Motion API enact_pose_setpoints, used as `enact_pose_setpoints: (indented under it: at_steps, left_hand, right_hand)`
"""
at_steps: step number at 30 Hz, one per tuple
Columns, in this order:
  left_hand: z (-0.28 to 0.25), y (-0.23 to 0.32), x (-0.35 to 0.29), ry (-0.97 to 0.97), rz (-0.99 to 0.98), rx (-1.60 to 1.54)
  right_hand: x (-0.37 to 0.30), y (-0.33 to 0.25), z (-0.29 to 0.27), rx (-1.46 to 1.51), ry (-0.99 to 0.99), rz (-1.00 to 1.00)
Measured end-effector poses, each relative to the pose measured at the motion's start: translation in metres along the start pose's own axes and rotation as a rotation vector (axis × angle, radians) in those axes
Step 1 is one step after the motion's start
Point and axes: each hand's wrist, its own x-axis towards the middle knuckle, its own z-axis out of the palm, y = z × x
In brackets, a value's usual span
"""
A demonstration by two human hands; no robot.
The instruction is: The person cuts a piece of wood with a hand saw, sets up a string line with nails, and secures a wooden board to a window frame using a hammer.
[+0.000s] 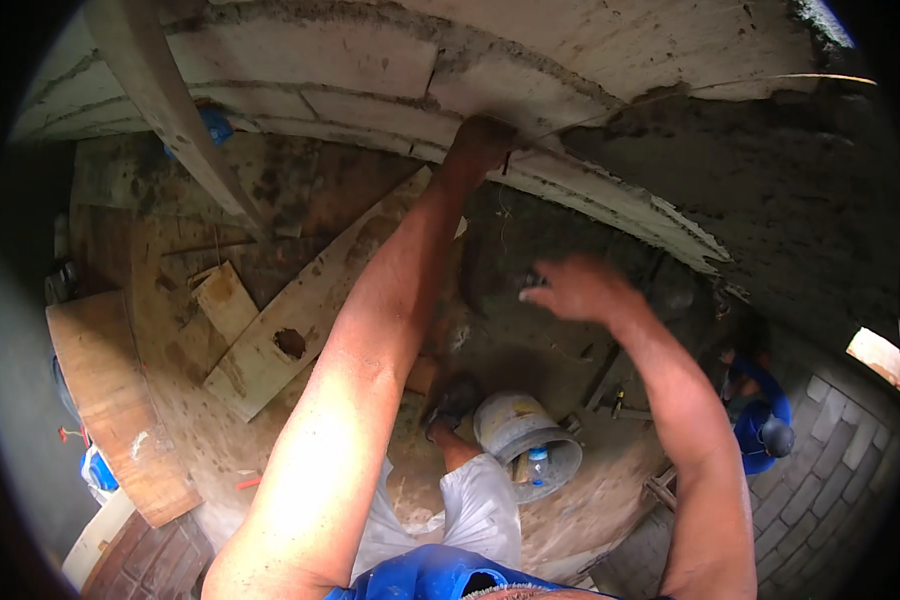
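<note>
My left arm stretches up to a block wall (360,78), where my left hand (482,142) presses close against the lower blocks. Its fingers look curled, and a small dark tip pokes out below them; the rest of what they hold is hidden. A thin string line (660,98) runs from beside this hand toward the upper right. Lower and to the right, my right hand (585,287) hangs in the air, blurred, away from the wall. Between its thumb and fingers is a small dark thing too smeared to name.
Below are wooden boards, one with a hole (260,365). A dirty bucket (515,430) holding a plastic bottle (538,466) stands by my foot. A slanted timber post (170,100) crosses at upper left. Down on the right, a person in blue (760,425) is near paving (820,470).
</note>
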Motion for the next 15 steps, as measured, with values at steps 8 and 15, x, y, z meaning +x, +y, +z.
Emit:
enact_pose_setpoints:
  at_steps: [8,15]
  left_hand:
    - [-0.014,0.013,-0.008,0.087,0.198,0.046]
    - [-0.016,0.041,-0.003,-0.027,0.524,1.009]
  right_hand:
    - [0.007,-0.014,-0.013,-0.044,0.078,-0.022]
    - [0.001,0.009,0.003,0.003,0.157,0.063]
